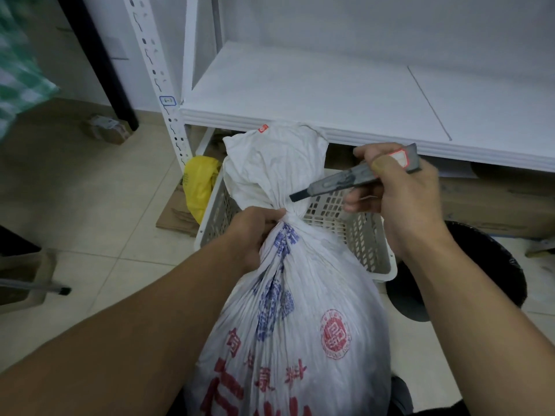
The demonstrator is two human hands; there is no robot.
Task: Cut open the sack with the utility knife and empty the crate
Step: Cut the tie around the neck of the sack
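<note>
**Q:** What is the status of the cutting step?

**A:** No cut is visible. The sack (288, 325) is tied shut at the neck (292, 213), with the loose top bunched above the tie. The neck is gripped just below the tie by the left hand (255, 232). The utility knife (345, 178) is held in the right hand (399, 199), fingers curled round the handle. The blade is extended, and its tip is just beside the tie. Contact cannot be confirmed.

**Q:** Where are the sack and the crate located?

**A:** The sack is held upright in front of the person. The crate (366, 235) is placed directly behind it, below the shelf (300, 94) edge. Its interior is largely hidden by the sack, so its contents cannot be determined.

**Q:** What is left?

**A:** The task is judged to be at its start. The sack is not yet opened, and the crate is not yet emptied.
</note>
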